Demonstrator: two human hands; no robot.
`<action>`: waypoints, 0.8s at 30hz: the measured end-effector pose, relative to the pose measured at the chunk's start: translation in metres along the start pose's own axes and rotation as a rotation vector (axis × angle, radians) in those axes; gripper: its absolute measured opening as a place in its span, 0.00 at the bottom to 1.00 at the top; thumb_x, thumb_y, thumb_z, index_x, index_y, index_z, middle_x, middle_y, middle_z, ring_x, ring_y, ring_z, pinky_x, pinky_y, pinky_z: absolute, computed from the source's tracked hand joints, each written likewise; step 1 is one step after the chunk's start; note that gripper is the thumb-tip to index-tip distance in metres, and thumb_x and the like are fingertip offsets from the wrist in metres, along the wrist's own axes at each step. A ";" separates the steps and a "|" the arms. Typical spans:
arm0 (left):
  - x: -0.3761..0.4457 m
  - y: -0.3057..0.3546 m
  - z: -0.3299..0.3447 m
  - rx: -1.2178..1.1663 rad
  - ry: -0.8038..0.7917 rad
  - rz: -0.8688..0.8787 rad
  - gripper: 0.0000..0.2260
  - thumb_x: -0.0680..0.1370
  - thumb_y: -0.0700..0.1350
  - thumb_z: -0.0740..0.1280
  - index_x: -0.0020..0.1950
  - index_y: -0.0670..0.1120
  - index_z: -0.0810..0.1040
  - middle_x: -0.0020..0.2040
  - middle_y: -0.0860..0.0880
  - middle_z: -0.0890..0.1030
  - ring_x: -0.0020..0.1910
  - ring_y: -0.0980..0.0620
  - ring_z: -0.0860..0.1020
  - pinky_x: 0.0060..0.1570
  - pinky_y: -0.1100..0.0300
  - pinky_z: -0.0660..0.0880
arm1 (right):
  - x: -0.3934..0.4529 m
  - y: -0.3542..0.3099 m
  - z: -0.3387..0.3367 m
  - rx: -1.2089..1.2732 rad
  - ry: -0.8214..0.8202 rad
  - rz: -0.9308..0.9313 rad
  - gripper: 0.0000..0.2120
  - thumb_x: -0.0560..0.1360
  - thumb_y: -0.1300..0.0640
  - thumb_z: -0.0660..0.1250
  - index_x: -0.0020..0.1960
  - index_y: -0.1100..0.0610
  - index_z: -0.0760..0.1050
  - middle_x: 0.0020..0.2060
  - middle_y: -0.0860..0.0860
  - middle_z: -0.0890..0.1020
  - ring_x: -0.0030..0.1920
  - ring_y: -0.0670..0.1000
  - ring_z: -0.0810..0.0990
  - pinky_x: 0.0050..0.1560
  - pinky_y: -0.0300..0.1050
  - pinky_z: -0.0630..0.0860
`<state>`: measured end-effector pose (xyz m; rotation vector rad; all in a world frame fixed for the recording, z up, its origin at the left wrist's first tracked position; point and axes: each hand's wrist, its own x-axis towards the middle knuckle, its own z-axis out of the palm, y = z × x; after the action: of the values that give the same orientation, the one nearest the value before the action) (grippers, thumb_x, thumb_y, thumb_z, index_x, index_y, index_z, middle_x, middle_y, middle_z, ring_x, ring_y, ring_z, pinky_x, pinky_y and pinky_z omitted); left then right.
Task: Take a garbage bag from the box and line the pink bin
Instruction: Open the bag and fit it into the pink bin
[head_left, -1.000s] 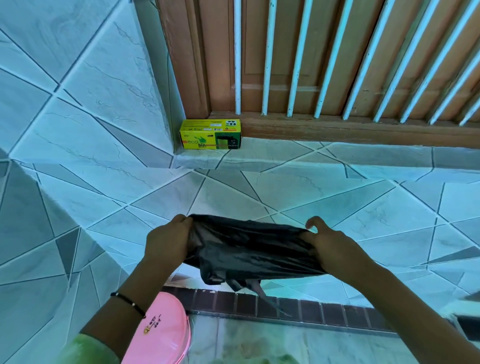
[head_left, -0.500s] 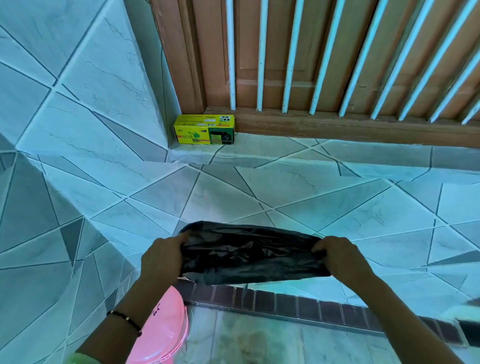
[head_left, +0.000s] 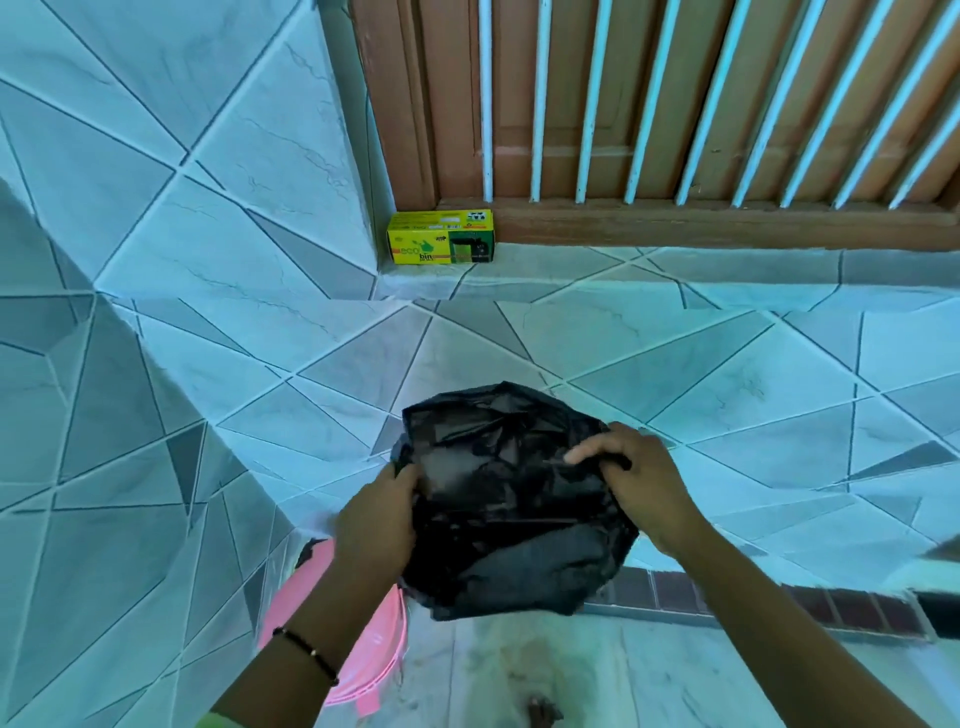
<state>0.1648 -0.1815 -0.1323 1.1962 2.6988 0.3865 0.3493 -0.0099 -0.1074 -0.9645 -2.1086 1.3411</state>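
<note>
Both hands, left hand (head_left: 382, 514) and right hand (head_left: 641, 480), clutch the black bag (head_left: 511, 512) above the pink bin (head_left: 358, 654); thin film could tear if yanked.

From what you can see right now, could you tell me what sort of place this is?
Probably a tiled porch or entry at a house door: pale tiled steps, a brown wooden door behind white bars, and a yellow bag box on the doorstep.

Pale angular-patterned wall tiles (head_left: 218, 171), brown barred wooden window (head_left: 675, 104) above.
</note>
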 end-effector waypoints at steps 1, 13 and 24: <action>-0.007 -0.010 -0.003 0.076 0.008 0.002 0.15 0.75 0.42 0.60 0.60 0.53 0.71 0.56 0.49 0.75 0.52 0.43 0.78 0.47 0.53 0.74 | -0.009 0.002 0.002 -0.150 -0.013 -0.084 0.24 0.67 0.77 0.56 0.36 0.52 0.82 0.42 0.51 0.79 0.43 0.47 0.78 0.43 0.34 0.72; -0.046 -0.094 -0.014 -0.433 -0.197 -0.021 0.12 0.68 0.43 0.61 0.29 0.50 0.81 0.34 0.52 0.84 0.37 0.49 0.81 0.38 0.61 0.76 | -0.092 0.001 0.064 -1.315 -0.363 0.096 0.13 0.77 0.56 0.60 0.59 0.47 0.75 0.55 0.55 0.69 0.45 0.58 0.80 0.42 0.47 0.73; -0.036 -0.090 -0.044 0.360 -0.045 0.089 0.18 0.74 0.48 0.65 0.63 0.46 0.69 0.59 0.44 0.70 0.50 0.39 0.80 0.44 0.51 0.75 | -0.072 -0.060 0.030 -1.426 -0.131 0.127 0.27 0.71 0.42 0.66 0.64 0.55 0.65 0.54 0.57 0.76 0.52 0.60 0.79 0.46 0.51 0.74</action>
<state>0.1147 -0.2734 -0.1156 1.3959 2.7586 -0.1232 0.3564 -0.0984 -0.0659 -1.4727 -3.0497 -0.3408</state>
